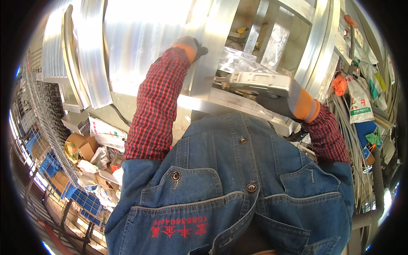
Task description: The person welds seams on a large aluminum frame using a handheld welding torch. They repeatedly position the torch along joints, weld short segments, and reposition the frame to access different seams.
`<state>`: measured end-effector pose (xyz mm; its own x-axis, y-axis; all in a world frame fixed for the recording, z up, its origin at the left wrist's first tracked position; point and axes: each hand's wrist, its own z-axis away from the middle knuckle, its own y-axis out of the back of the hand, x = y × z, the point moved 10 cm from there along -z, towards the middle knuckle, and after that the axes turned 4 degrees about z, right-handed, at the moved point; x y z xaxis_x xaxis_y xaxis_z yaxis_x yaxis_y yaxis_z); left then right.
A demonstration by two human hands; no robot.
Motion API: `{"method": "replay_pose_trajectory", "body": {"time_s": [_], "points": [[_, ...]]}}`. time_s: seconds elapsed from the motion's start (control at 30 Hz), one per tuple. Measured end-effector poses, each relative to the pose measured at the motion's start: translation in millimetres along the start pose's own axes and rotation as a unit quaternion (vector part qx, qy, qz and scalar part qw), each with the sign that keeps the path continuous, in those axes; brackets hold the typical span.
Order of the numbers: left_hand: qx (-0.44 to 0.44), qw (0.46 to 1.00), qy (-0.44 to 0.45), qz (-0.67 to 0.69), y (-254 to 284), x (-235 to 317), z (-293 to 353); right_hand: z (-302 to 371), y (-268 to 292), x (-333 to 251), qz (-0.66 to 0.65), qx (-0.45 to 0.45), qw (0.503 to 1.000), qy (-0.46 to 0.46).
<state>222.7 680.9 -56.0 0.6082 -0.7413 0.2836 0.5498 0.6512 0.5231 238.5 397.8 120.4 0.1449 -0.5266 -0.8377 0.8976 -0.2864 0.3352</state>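
My right hand, in a dark glove with an orange cuff, is wrapped round a power drill with a pale, scuffed body. The drill lies level, its bit pointing left over a broad aluminium profile. Above that profile is my left hand, gloved the same way, its fingers curled together. Whatever may be between those fingers is hidden. Left of the profile spreads a shiny ribbed metal panel, partly washed out by glare.
At right, an aluminium frame rail borders openings with crossbars. Beyond it are plastic bags, long thin rods and an orange rag. A cardboard box and clutter lie at lower left, beside wire mesh.
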Motion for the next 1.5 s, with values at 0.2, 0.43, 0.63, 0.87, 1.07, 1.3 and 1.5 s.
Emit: {"method": "replay_pose_trajectory", "body": {"time_s": [0.2,0.43,0.63,0.87,1.07,1.3,1.5], "points": [[0.004,1.000,0.004,0.003,1.5,1.6,3.8,-26.4,-49.7,48.9,0.045,-0.082,0.995,0.020],[0.003,1.000,0.016,0.024,-1.2,-1.7,0.8,-41.3,-86.0,105.7,0.047,-0.039,0.993,0.098],[0.001,1.000,0.011,0.011,-2.7,-1.6,-3.1,-37.1,-85.0,86.3,0.080,-0.126,0.988,0.031],[-0.007,1.000,0.008,0.004,-3.7,-0.3,-4.3,-42.4,-98.4,89.6,0.190,-0.133,0.968,0.092],[-0.010,1.000,0.016,0.008,-4.7,-3.1,-6.1,-41.3,-93.6,87.9,0.146,-0.114,0.978,0.093],[0.007,1.000,0.018,-0.009,-8.4,-8.6,-14.2,-43.1,-116.6,128.2,0.159,-0.123,0.976,0.080],[0.030,0.999,0.009,-0.042,-8.4,-9.4,-18.2,-40.2,-119.5,134.0,0.238,-0.145,0.956,0.096]]}}
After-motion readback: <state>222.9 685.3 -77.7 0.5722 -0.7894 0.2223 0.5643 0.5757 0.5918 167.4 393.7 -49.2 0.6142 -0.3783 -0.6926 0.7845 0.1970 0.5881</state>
